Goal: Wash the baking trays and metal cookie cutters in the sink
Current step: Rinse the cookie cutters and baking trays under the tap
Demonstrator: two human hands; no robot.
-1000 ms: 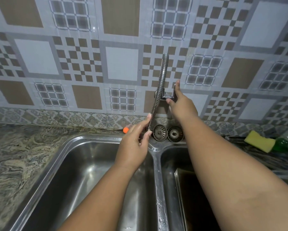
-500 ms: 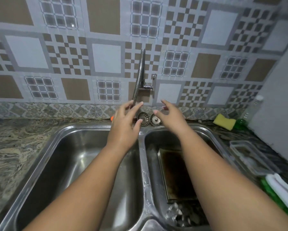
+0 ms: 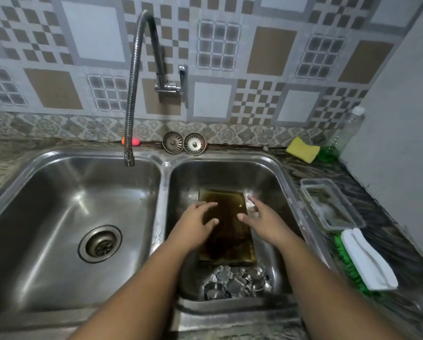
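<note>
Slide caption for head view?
Left hand and right hand open over the baking tray in the right basin, cookie cutters nearby.

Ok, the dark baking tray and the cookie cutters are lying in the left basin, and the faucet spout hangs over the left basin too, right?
Not quite: the head view shows the baking tray and cookie cutters lying in the right basin. The faucet spout does hang over the left basin.

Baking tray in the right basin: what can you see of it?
The baking tray is a rectangular, shallow metal pan with a low rim, stained dark brown. It lies flat in the right basin. Cookie cutters are heaped by its near end. The left hand and right hand are spread over its side edges; contact is unclear.
</note>
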